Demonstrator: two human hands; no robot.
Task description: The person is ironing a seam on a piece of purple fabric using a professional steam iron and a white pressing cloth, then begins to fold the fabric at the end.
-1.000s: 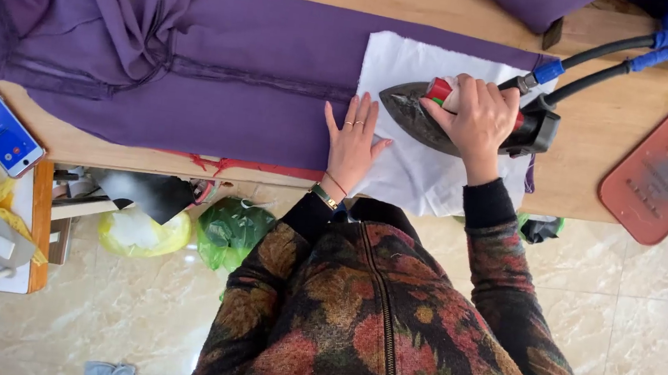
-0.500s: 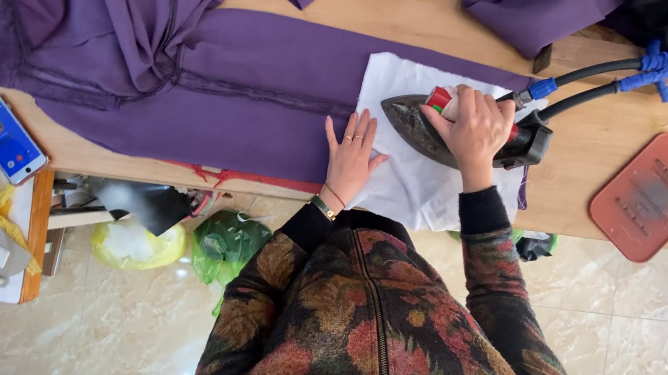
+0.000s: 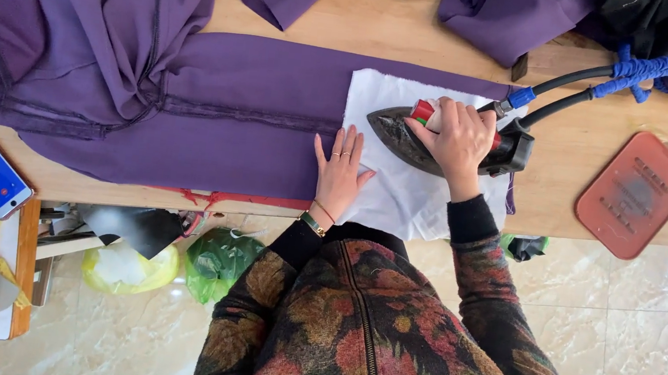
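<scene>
Your right hand (image 3: 459,139) is wrapped around the iron (image 3: 406,133), which sits on the white cloth (image 3: 407,199) right of centre, nose pointing frame-left. Your left hand (image 3: 340,172) lies spread flat on the cloth's left edge, just below the nose. Purple fabric (image 3: 218,109) stretches leftward along the bench (image 3: 547,210).

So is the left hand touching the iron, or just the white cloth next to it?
Apart from the iron. The head view shows the left hand flat on the white pressing cloth, with a strip of cloth visible between its fingertips and the iron, which the right hand grips.
</scene>
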